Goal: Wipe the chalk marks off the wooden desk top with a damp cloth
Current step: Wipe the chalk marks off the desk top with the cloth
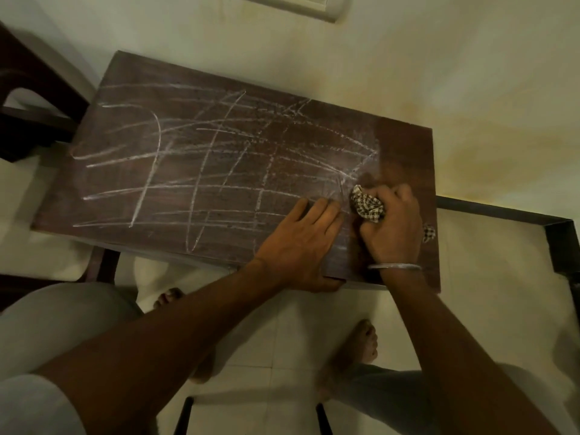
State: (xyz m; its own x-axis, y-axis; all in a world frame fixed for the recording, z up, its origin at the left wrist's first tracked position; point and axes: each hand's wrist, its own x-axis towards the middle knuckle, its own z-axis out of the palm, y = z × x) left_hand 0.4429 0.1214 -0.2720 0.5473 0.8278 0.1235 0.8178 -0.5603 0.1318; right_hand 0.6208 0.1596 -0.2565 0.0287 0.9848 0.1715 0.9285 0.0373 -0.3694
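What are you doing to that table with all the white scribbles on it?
A person is wiping chalk marks off a wooden desk top. The right hand grips a bunched checked cloth and presses it on the right end, where a strip already looks clean. The left hand lies flat beside it, steadying the desk. Most scribbles remain.

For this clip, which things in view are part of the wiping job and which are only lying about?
Part of the job:
- checked cloth, bunched in the right hand
- chalk marks
- wooden desk top
- left hand, flat on the desk top near its front edge

Lying about:
- dark chair beside the desk
- black metal frame
- bangle on the right wrist
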